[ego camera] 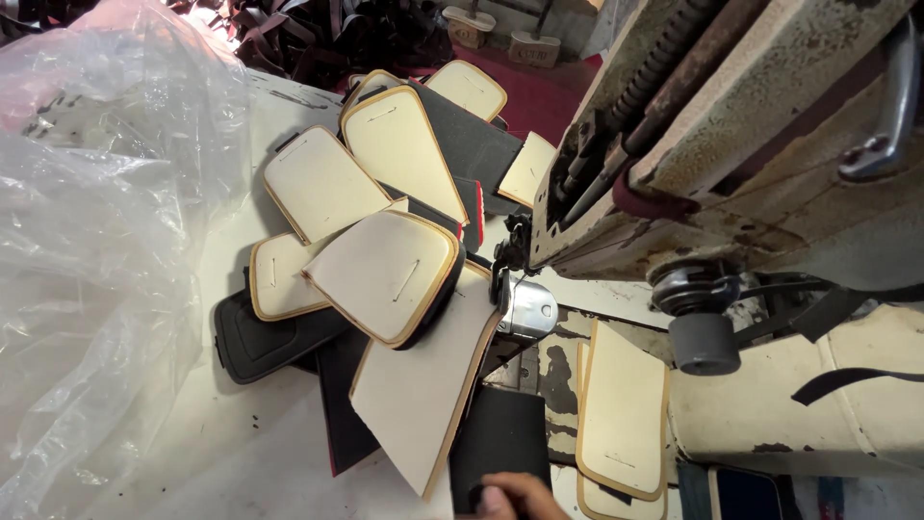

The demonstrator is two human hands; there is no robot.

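From my remote seat, a heap of clear plastic sheeting (pixel 87 241) filled the left side, spilling over the pale tabletop (pixel 241 453). Beside it lay a fan of cream pads (pixel 385 270) edged in tan, overlapping each other and some black pieces (pixel 260 342) beneath. At the bottom edge one hand (pixel 515 499) showed only in part, its fingertips touching a black piece (pixel 500 438) that sat just under the lowest cream pad; I could not tell which hand it was, nor whether it was pinching or just resting there. The other hand was out of view. Just above, a metal presser foot (pixel 527 308) crowded the pile. To the right, the worn sewing machine (pixel 751 144) loomed overhead, with more cream pads (pixel 621 409) stacked below it.
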